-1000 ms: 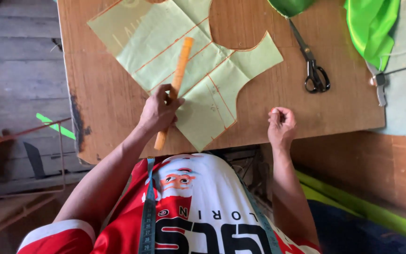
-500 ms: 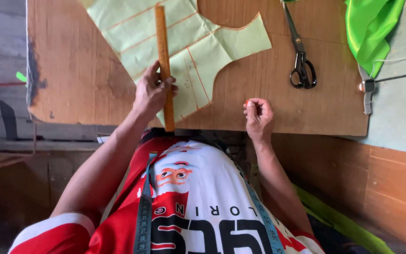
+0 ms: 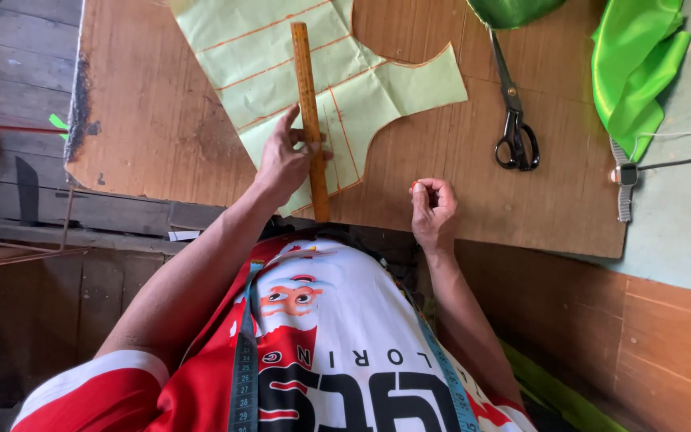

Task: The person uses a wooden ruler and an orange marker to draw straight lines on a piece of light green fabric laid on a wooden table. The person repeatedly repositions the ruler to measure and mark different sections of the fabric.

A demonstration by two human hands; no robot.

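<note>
Left hand [image 3: 281, 164] pins wooden ruler [image 3: 309, 120] flat on pale-green paper pattern [image 3: 313, 76]; right hand [image 3: 433, 212] curled, pinching small red chalk [image 3: 415, 187].

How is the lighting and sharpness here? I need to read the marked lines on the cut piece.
Head view: soft, even daylight, no hard shadows or glare; the pale green pattern piece and wooden ruler under the left hand are sharp; wide-angle lens bends the table edges; the floor at lower left is dim.

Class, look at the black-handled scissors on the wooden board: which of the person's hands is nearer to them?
Right. The right hand rests on the board just lower-left of the scissors, apart from them. The left hand is farther off, pressing the wooden ruler onto the pale green pattern piece.
</note>
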